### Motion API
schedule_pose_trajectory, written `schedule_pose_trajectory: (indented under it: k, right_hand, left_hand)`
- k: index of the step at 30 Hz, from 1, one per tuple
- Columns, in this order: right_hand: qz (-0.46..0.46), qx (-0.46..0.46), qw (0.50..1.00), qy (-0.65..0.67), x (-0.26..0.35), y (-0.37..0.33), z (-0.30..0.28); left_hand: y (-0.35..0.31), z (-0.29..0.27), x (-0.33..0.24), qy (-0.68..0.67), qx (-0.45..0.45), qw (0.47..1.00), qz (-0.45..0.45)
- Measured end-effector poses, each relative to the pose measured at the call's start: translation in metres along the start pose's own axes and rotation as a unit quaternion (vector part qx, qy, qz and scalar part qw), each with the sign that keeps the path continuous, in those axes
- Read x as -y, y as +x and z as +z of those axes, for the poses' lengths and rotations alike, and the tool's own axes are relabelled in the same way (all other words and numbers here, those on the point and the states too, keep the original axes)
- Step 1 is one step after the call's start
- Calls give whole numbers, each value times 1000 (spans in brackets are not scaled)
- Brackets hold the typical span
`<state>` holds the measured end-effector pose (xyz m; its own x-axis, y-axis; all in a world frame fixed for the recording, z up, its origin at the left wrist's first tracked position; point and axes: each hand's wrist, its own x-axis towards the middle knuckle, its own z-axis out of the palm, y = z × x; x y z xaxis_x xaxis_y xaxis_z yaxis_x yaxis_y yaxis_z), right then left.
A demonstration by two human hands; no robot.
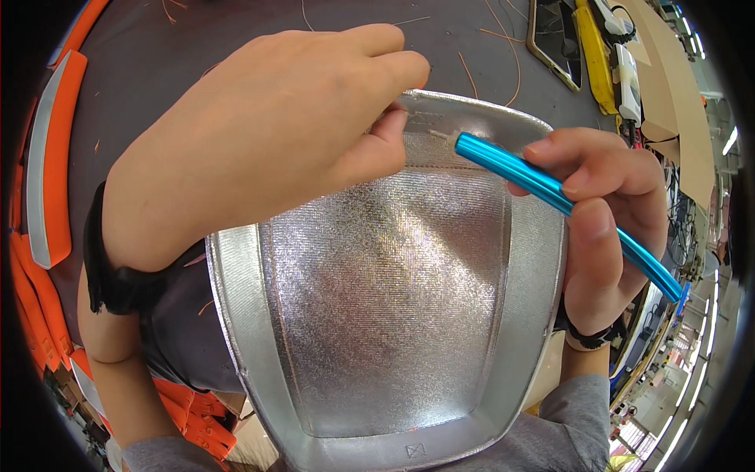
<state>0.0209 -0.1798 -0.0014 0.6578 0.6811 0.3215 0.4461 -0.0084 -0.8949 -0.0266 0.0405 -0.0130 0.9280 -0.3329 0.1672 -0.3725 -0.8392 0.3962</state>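
Person is working the top edge of a silver embossed panel [385,307], shield-shaped with a raised border, held up close under the head camera and filling the middle of the view. Step in hand looks like trimming or picking at a bit of pale thread or flash at the panel's upper rim. Left hand [259,149] comes in from lower left, wrist bent, back of hand toward camera, thumb and forefinger pinched shut on that upper rim right beside the tool tip; black wrist cuff [110,275] on the forearm. Right hand [605,228] comes from lower right, fingers curled closed around a shiny blue tool [550,193], a slim metallic handle held pen-like and slanting down to the right, its small pale tip touching the rim near the left thumb. Tip type is too small to tell. Judgement: next move calls for a short, controlled stroke along the rim while the left pinch keeps the edge steady, tip kept off the thumb. Panel sits over a dark table [197,47] with stray orange threads [503,39]; orange and grey parts [47,157] lie along the left edge, yellow and white gear [605,55] at top right.
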Motion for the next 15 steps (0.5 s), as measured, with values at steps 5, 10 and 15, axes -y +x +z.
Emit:
schedule_pose_trajectory:
  k: [5, 10, 15]
  right_hand:
    - [-10, -4, 1000, -6, 0, 0, 2]
    - [-14, -2, 1000, -9, 0, 1, 2]
    - [3, 3, 1000, -6, 1, 0, -2]
  left_hand:
    - [0, 0, 0, -5, 1, 1000, -2]
    - [-1, -1, -1, -3, 2, 1000, -4]
    - [0, -1, 1, -1, 4, 1000, 0]
